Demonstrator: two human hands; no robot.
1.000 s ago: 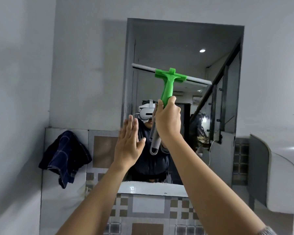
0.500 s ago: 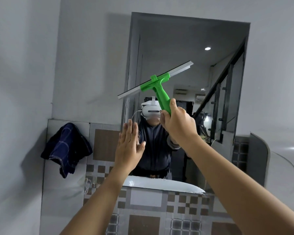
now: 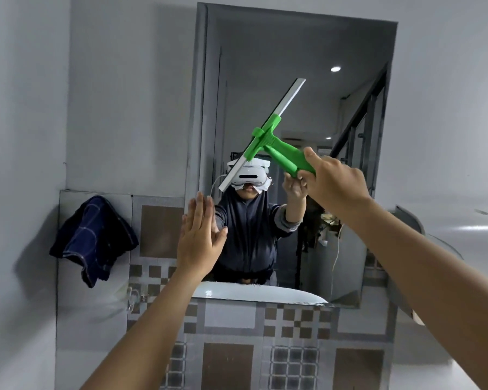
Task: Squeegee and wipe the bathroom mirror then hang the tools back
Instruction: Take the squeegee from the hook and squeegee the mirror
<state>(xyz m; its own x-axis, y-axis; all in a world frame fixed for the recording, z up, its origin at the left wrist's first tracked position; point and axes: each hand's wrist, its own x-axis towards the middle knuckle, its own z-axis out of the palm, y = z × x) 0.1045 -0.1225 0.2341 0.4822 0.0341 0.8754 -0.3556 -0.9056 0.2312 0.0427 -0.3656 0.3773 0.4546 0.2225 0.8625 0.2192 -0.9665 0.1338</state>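
Green squeegee [image 3: 276, 144] handle end hidden in right hand [image 3: 335, 181].

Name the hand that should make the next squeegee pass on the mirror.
Right hand: it already grips the green squeegee at the mirror. The left hand is open, flat, empty.

1. The squeegee [image 3: 268, 136] lies slantwise across the middle of the mirror [image 3: 265, 52]; glass above it and to its lower right is unblocked.
2. The left hand [image 3: 199, 237], flat and fingers spread, covers the mirror's lower left edge.
3. A dark cloth [image 3: 92, 240] hangs on the tiled wall, well left of the mirror.
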